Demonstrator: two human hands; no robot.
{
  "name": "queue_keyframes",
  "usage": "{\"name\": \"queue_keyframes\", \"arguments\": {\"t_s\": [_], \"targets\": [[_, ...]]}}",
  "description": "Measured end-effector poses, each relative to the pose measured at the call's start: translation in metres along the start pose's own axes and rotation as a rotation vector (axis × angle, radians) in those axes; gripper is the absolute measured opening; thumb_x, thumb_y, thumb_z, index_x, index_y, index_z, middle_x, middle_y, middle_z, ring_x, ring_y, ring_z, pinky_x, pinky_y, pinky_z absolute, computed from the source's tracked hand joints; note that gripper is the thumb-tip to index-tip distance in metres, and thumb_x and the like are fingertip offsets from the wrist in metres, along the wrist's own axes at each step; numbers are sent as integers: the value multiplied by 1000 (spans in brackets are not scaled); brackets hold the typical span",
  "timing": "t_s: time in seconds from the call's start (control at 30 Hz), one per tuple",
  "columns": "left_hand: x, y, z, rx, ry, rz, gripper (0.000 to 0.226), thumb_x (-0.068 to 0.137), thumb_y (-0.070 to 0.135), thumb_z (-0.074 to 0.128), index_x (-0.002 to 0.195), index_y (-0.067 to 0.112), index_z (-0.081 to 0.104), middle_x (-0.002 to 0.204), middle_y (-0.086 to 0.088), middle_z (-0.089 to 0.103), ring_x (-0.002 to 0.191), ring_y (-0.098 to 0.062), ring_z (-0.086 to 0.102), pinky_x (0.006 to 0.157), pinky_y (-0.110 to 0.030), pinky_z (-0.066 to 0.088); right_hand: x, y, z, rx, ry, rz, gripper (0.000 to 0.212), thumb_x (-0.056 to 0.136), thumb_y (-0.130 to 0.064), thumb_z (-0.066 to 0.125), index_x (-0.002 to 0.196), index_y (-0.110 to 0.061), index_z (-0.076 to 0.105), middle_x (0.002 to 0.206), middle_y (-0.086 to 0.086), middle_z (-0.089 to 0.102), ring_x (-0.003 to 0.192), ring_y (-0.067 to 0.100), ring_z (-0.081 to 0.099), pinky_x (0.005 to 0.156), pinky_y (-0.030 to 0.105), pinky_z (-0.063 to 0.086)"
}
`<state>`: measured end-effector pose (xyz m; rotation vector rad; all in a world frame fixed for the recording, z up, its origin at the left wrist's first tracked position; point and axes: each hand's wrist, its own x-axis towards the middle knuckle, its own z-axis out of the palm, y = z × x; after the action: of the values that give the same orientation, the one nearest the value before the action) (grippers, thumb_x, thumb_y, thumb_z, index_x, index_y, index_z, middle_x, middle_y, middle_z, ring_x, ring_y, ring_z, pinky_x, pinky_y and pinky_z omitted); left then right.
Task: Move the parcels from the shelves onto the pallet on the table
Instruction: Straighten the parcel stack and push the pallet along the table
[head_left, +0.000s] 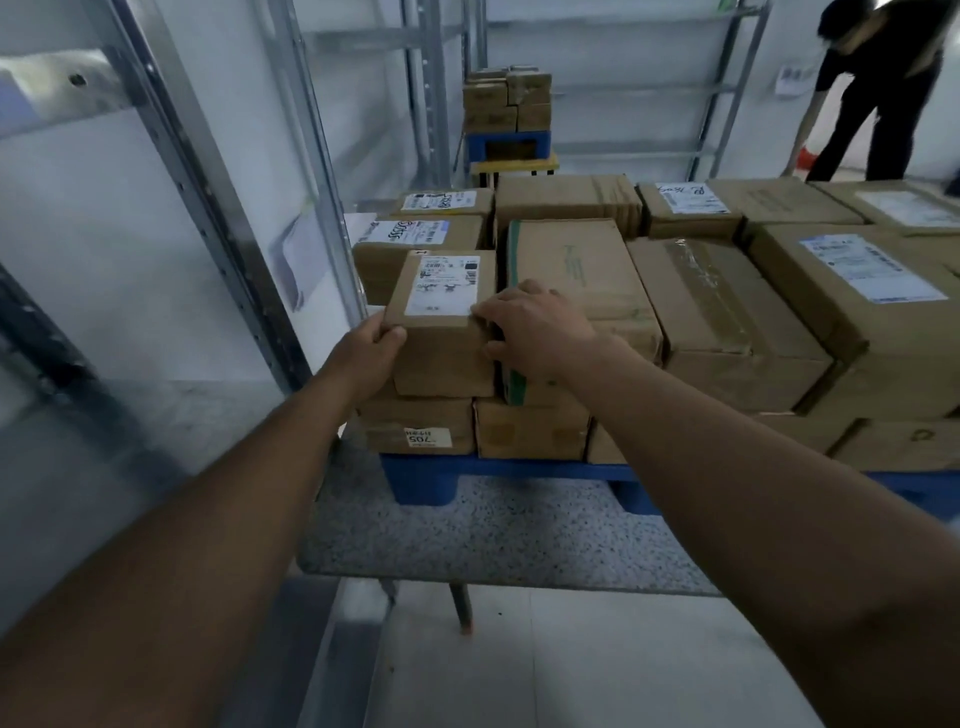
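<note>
A small brown parcel (441, 332) with a white label sits on top of the stacked parcels at the near left corner of the blue pallet (431, 478). My left hand (366, 358) grips its left near edge. My right hand (535, 327) holds its right side, fingers over the top edge by the label. Beside it lies a larger parcel with green tape (576, 280). The pallet rests on the speckled grey table (493, 540) and carries several brown parcels in two layers.
Grey metal shelf uprights (208, 197) stand close on the left. At the back, another blue pallet with stacked boxes (506, 104) sits on a yellow stand. A person in black (878, 88) bends over at the far right behind the table.
</note>
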<state>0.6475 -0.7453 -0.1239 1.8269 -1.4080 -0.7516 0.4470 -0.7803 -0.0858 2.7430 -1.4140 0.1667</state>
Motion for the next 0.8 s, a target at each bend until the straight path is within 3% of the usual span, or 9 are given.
{"name": "queue_keyframes", "arguments": {"t_s": [0.1, 0.27, 0.53, 0.67, 0.8], "targets": [[2, 0, -2, -33, -48, 19, 42, 94, 39, 41, 135, 29, 45, 130, -7, 52, 116, -28, 51, 101, -47, 42, -2, 1, 1, 20, 22, -5, 39, 95, -29, 49, 135, -26, 48, 133, 5, 51, 123, 24, 41, 99, 40, 38], [4, -1, -4, -13, -79, 6, 69, 75, 53, 38, 139, 29, 41, 135, -5, 50, 120, -27, 49, 104, -47, 39, -5, -1, 3, 51, 45, -23, 36, 96, -26, 50, 132, -27, 51, 128, 2, 54, 117, 22, 44, 96, 37, 41], [9, -5, -5, -44, -103, 45, 56, 89, 50, 43, 140, 27, 41, 136, -3, 49, 120, -23, 48, 104, -46, 39, -5, 0, -1, 69, 58, 11, 39, 94, -33, 51, 133, -28, 50, 125, 2, 51, 116, 21, 44, 96, 36, 40], [23, -9, -17, -7, -7, 28, 62, 88, 57, 38, 141, 25, 39, 139, -7, 47, 124, -26, 46, 104, -50, 37, 3, 2, -10, 141, 121, 70, 45, 93, -41, 52, 136, -27, 47, 134, 1, 47, 123, 20, 42, 97, 36, 38], [41, -7, -26, 27, 97, 48, 53, 96, 50, 34, 141, 23, 37, 143, -7, 44, 127, -28, 44, 105, -50, 38, 17, 8, -12, 162, 149, 113, 43, 93, -37, 52, 135, -27, 49, 135, 0, 47, 125, 19, 40, 99, 37, 38]]}}
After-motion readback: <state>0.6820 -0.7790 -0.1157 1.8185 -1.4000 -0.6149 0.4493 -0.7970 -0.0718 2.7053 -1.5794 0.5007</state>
